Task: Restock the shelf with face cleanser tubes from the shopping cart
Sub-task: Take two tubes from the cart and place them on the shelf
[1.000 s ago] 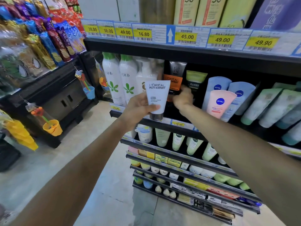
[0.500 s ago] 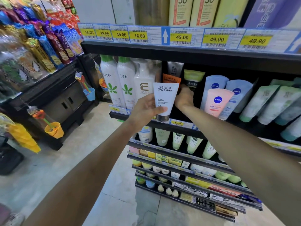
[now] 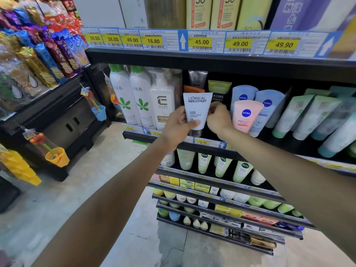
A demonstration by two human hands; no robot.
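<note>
Against the black shelf (image 3: 192, 146) the left hand (image 3: 178, 126) pinched the white tube (image 3: 196, 110), cap down, low on its soft, light, likely slippery body, while the right hand (image 3: 218, 118) curled fingers beside it, seemingly steadying its edge.

The white tube (image 3: 196, 110) hides most of the orange tube (image 3: 193, 90) behind it (only its top shows), and small print on price tags (image 3: 201, 42) is blurry
</note>
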